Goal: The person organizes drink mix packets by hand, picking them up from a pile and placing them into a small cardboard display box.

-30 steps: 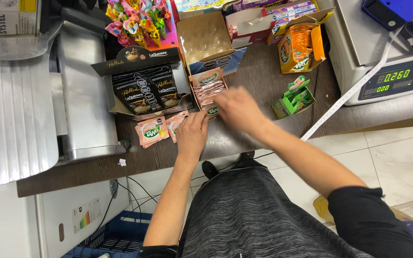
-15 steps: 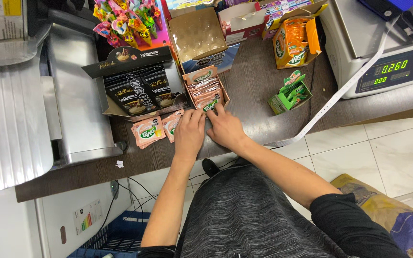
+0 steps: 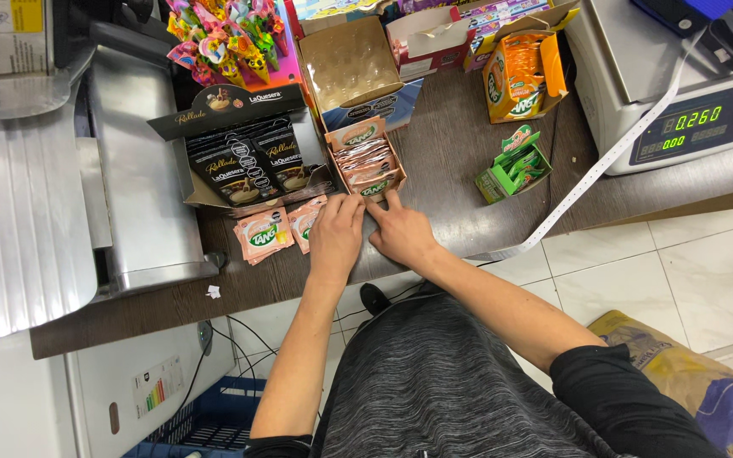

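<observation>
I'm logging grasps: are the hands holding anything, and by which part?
Cannot tell: both hands, left and right, lie flat, fingers at the sachet box's front edge.

The right hand (image 3: 400, 233) has pulled back from the open box of pink sachets (image 3: 366, 159). It now lies beside the left hand (image 3: 337, 237) at the box's near end.

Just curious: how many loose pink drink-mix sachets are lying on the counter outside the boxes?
2 show clearly: one pink sachet left of the left hand, a second sachet partly under its fingers. More may be stacked beneath or hidden.
</observation>
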